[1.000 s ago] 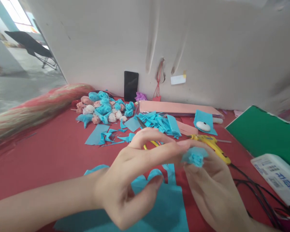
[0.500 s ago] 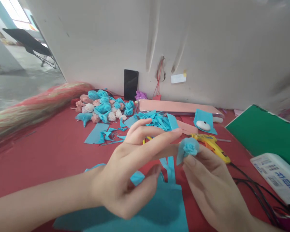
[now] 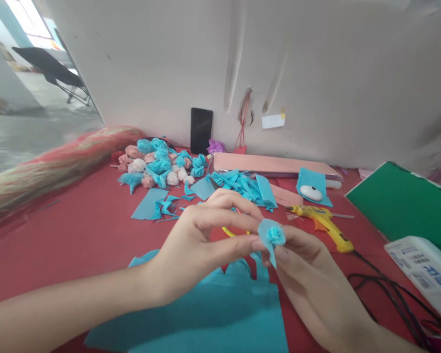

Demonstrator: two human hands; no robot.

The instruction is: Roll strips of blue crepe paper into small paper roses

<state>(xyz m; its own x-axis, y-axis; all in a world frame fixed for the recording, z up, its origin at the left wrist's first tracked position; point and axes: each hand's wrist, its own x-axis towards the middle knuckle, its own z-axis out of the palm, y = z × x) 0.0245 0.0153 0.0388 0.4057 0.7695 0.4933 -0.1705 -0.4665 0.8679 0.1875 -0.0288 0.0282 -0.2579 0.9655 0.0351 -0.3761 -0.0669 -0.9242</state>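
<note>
A: Head view: what is the grasp condition?
B: The right hand (image 3: pixel 312 279) grips a blue flower (image 3: pixel 275 236) near its base, between thumb and fingers. The left hand (image 3: pixel 202 235) pinches the flower's outer petal from the opposite side.
A: Where is the flower positioned?
B: It is held above the red table (image 3: pixel 77 250), between both sets of fingertips. A large blue sheet (image 3: pixel 206 318) lies beneath the hands.
A: Which items surround the hands?
B: A yellow glue gun (image 3: pixel 327 224) rests near the right hand, nozzle pointing left. Beyond the left hand lie loose blue strips (image 3: pixel 238 185). Farther left is a pile of blue, pink and white flowers (image 3: pixel 160 164).
A: What stands at the rear?
B: A dark phone (image 3: pixel 201 131) leans upright against the pale wall (image 3: pixel 150 73). At far right, a green board (image 3: pixel 407 211) sits behind a white box (image 3: pixel 422 269) with printed lettering.
</note>
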